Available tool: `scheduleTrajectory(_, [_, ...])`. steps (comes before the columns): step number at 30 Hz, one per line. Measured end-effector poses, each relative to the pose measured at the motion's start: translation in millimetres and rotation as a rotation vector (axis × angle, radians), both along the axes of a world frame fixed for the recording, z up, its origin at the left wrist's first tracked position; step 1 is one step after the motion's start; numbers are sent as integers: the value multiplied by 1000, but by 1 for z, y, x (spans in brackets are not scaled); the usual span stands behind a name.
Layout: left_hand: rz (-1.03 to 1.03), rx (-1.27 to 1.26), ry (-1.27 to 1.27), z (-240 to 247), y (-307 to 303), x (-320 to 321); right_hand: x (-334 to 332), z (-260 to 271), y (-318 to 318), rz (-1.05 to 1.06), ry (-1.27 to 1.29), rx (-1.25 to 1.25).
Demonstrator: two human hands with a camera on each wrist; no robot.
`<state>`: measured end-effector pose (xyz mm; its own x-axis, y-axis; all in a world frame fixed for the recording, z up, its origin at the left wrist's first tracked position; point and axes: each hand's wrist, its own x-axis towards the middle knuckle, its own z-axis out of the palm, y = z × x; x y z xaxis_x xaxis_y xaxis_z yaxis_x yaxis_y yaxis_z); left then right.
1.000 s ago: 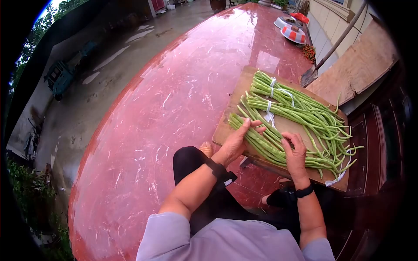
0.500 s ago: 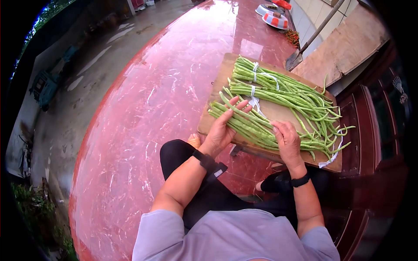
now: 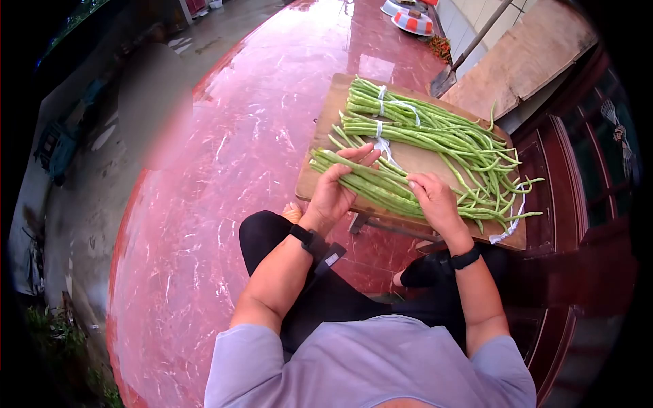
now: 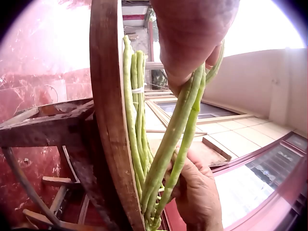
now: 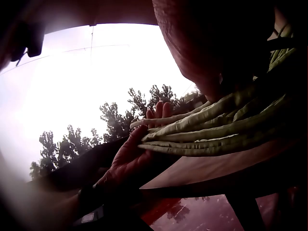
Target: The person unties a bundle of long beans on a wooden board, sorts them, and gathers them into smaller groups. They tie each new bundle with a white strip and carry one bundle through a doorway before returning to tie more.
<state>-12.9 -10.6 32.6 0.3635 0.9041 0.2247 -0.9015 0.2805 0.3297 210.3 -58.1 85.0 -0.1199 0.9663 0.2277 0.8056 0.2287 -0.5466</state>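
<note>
My left hand holds a loose bunch of long green beans near their ends, the beans lying between thumb and fingers. Farther along the same bunch, my right hand pinches beans between thumb and fingertips. In the left wrist view, several beans slant down from the left thumb to the right hand. The bunch crosses the near edge of a wooden board. Behind it lie two bean bundles, each bound by a white tie. Another white strip lies at the board's right edge.
A spade leans beside a plywood sheet past the board. Farther back stand a red-and-white basin and a heap of small red and green things. A dark red door is at right.
The head view has shifted, so board and hands appear farther left and higher. A bean that stood apart above the left hand now lies along the held bunch. Both hands keep hold of it.
</note>
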Motion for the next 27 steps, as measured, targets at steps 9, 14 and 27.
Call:
scheduleTrajectory(9, [56, -46, -2, -4, 6, 5, 3, -7, 7, 62, 22, -58])
scheduleTrajectory(14, [88, -164, 69, -12, 11, 6, 4, -4, 2, 106, 10, -31])
scheduleTrajectory(27, [108, -424, -44, -25, 19, 18, 102, 32, 4, -178, -234, 126])
